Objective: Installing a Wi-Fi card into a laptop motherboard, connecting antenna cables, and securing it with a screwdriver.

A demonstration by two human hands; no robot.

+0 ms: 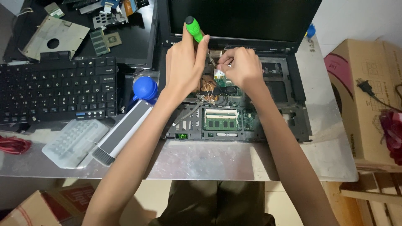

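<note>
An opened black laptop lies on the metal table with its keyboard removed and its boards bare. My left hand grips a green-handled screwdriver, tip pointing down into the laptop near the hinge. My right hand pinches a small green card with thin wires, just right of the screwdriver tip. A green memory module sits in its slot below both hands.
A loose black keyboard lies at the left, with a pale keyboard cover, a grey battery bar and a blue air blower. Loose parts and a metal plate fill the back left. Cardboard boxes stand right.
</note>
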